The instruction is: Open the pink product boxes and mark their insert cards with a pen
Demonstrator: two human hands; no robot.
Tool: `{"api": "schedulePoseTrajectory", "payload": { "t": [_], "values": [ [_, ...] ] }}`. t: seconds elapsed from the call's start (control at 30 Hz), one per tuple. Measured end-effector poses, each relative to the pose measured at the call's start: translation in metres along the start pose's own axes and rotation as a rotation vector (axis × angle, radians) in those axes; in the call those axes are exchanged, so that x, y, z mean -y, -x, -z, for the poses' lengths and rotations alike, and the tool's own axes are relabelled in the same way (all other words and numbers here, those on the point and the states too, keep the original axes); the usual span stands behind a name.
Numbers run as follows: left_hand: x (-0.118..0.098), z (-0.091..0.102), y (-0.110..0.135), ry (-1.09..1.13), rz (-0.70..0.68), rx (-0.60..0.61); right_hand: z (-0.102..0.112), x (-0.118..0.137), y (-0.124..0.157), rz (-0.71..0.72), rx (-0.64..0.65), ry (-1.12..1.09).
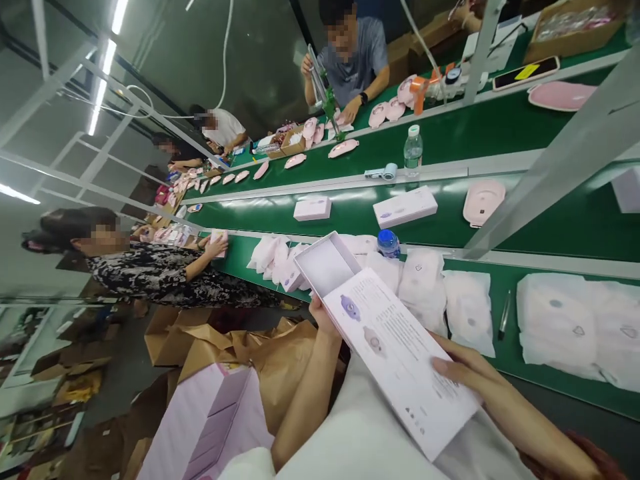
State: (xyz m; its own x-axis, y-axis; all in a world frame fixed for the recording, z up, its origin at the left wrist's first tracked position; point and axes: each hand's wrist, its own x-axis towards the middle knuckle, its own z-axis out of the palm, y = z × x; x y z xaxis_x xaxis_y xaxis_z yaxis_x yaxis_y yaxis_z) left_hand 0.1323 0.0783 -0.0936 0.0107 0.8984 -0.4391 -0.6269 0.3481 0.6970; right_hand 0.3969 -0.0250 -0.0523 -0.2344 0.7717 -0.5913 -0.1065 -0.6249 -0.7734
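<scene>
A white box [327, 261] is held over my lap, its far end uncovered and the part of its inside that shows looking bare. The printed lid [395, 353], with pictures of a purple and a pale device, covers the rest, slanting down to the right. My left hand [324, 319] is closed around the box's left side, its fingers partly hidden underneath. My right hand [463, 370] grips the lid's right edge, thumb on top and fingers beneath. Just beyond them, white-wrapped packages [423, 283] lie on the green bench.
A blue-capped jar [389, 244] and a pen [505, 315] are on the bench. Closed boxes [406, 207] and a pink device [484, 202] sit on the green belt, with a water bottle [413, 152] behind. A metal post [550, 140] slants at right. Cartons stand at left; several co-workers work nearby.
</scene>
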Motion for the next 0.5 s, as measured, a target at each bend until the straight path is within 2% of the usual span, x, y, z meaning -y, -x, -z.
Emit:
{"api": "schedulePoseTrajectory", "payload": {
  "t": [0.07, 0.13, 0.2, 0.27, 0.33, 0.4, 0.5],
  "values": [
    [0.002, -0.001, -0.003, 0.014, 0.029, 0.027, -0.013, -0.003, -0.008, 0.146, -0.199, 0.017],
    [0.01, -0.001, -0.003, 0.021, 0.074, 0.049, -0.023, -0.011, -0.014, 0.413, -0.505, 0.062],
    [0.024, -0.002, 0.002, 0.014, 0.12, 0.044, -0.033, -0.014, -0.019, 0.703, -0.765, 0.102],
    [0.044, -0.007, 0.01, 0.013, 0.162, 0.024, -0.041, -0.008, -0.023, 0.869, -0.923, 0.104],
    [0.062, -0.015, 0.018, 0.028, 0.213, 0.001, -0.044, 0.005, -0.03, 0.903, -1.006, 0.039],
    [0.071, -0.024, 0.024, 0.044, 0.271, -0.019, -0.036, 0.017, -0.04, 0.87, -1.027, -0.026],
    [0.065, -0.029, 0.025, 0.045, 0.333, 0.022, 0.004, 0.018, -0.061, 0.685, -0.968, 0.11]
  ]
}}
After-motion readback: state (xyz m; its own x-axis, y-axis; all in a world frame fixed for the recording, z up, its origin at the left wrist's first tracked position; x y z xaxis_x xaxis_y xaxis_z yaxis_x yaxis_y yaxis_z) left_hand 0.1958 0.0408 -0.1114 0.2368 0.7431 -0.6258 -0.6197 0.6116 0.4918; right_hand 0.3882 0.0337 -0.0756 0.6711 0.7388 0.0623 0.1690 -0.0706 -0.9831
